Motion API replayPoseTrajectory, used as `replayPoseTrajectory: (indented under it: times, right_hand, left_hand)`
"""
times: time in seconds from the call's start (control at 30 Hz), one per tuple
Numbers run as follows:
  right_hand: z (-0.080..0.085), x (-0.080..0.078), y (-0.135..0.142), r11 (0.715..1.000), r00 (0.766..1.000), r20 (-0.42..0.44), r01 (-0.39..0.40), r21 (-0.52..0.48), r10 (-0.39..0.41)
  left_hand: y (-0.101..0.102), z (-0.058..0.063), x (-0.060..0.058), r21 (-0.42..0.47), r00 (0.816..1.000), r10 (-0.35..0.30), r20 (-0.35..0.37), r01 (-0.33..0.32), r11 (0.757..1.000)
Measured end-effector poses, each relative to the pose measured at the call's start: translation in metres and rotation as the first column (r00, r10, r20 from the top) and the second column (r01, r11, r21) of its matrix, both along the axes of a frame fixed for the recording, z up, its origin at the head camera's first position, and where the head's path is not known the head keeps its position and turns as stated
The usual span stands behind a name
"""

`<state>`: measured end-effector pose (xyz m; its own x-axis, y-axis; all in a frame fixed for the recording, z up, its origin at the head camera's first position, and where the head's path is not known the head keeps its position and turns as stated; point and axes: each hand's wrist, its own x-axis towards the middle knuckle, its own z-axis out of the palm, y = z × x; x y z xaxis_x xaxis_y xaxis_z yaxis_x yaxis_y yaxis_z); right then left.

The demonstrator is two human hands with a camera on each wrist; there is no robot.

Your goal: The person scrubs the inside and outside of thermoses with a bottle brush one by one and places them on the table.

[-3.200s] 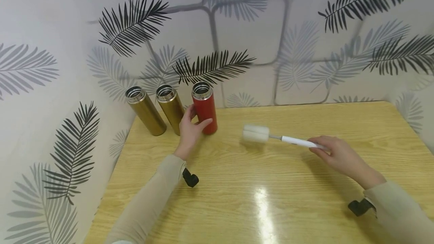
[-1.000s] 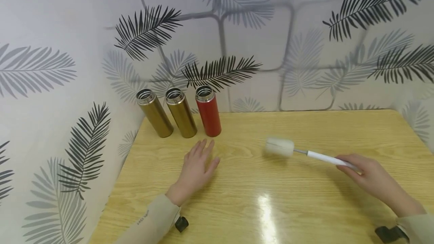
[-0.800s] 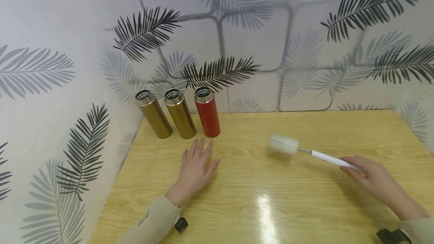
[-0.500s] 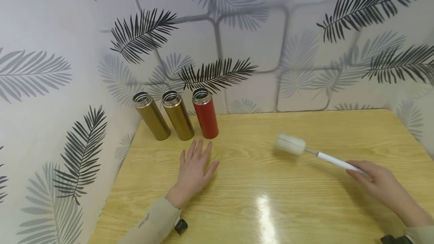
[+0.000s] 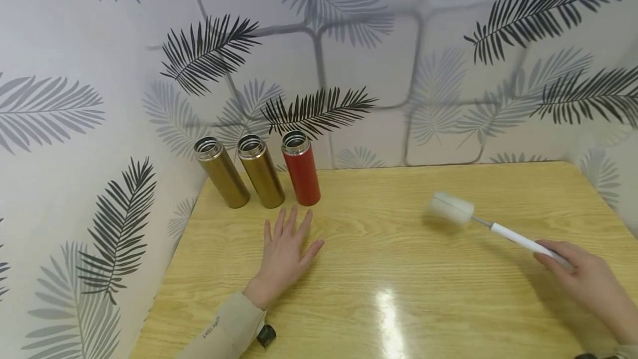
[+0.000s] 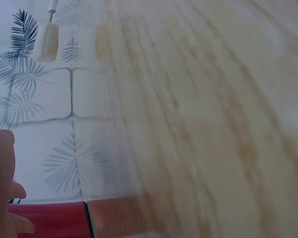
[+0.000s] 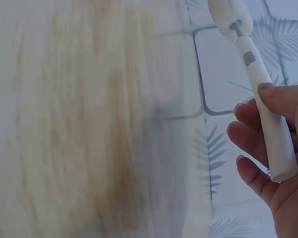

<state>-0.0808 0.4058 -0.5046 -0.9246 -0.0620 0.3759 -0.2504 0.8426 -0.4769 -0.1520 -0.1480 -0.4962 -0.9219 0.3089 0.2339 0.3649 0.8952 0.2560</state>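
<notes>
My right hand [image 5: 593,281] grips the white handle of a bottle brush [image 5: 515,237] above the right side of the table. The brush's pale sponge head [image 5: 452,208] points left; in the right wrist view my thumb and fingers wrap the handle [image 7: 268,114]. On the left, my left hand [image 5: 284,256] lies palm down over the wood with its fingers spread. Just beyond its fingertips stand a red thermos flask [image 5: 302,176] and two gold thermos flasks, the middle one [image 5: 262,176] and the leftmost one [image 5: 224,179]. All three are upright, without lids.
The wooden table [image 5: 369,270] runs back to a wall [image 5: 364,60] patterned with grey and black leaves. That wall stands close behind the flasks, and another wall section runs along the left edge.
My left hand has let go of the red flask and drawn back toward me, fingers spreading. My right hand has carried the bottle brush to the right and nearer to me.
</notes>
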Motion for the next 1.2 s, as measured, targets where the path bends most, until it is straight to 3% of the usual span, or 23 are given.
replayPoseTrajectory:
  times: [0.23, 0.4, 0.53, 0.77, 0.87, 1.0, 1.07, 1.2]
  right_hand:
    - [0.007, -0.003, 0.009, 0.998, 0.996, -0.056, 0.066, 0.009, -0.066]
    - [0.011, -0.006, 0.015, 0.987, 0.986, 0.028, 0.162, 0.019, -0.162]
    - [0.010, -0.010, 0.021, 0.964, 0.961, 0.072, 0.266, 0.025, -0.267]
    - [-0.003, -0.014, 0.036, 0.936, 0.940, 0.022, 0.342, -0.086, -0.342]
    - [-0.010, -0.015, 0.044, 0.898, 0.913, 0.069, 0.409, -0.162, -0.403]
    - [-0.023, -0.019, 0.054, 0.809, 0.836, 0.140, 0.548, -0.211, -0.530]
    - [-0.029, -0.021, 0.058, 0.782, 0.811, 0.156, 0.585, -0.214, -0.564]
    - [-0.034, -0.026, 0.064, 0.775, 0.803, 0.178, 0.596, -0.210, -0.569]
  left_hand:
    - [-0.001, -0.001, -0.001, -0.005, 1.000, 0.005, 0.019, -0.004, 1.000]
    - [-0.003, -0.001, -0.003, 0.003, 0.999, 0.009, 0.040, -0.009, 1.000]
    - [-0.004, -0.002, -0.003, 0.006, 0.999, 0.008, 0.041, -0.008, 1.000]
    - [-0.005, -0.001, -0.003, 0.001, 0.999, 0.016, 0.044, -0.016, 1.000]
    - [-0.006, -0.002, -0.002, -0.004, 0.998, 0.020, 0.051, -0.020, 1.000]
    - [-0.008, -0.003, -0.003, -0.008, 0.999, 0.025, 0.048, -0.024, 1.000]
    - [-0.009, -0.003, -0.003, -0.007, 0.999, 0.024, 0.043, -0.024, 1.000]
    - [-0.011, -0.002, -0.003, 0.000, 0.999, 0.023, 0.045, -0.023, 1.000]
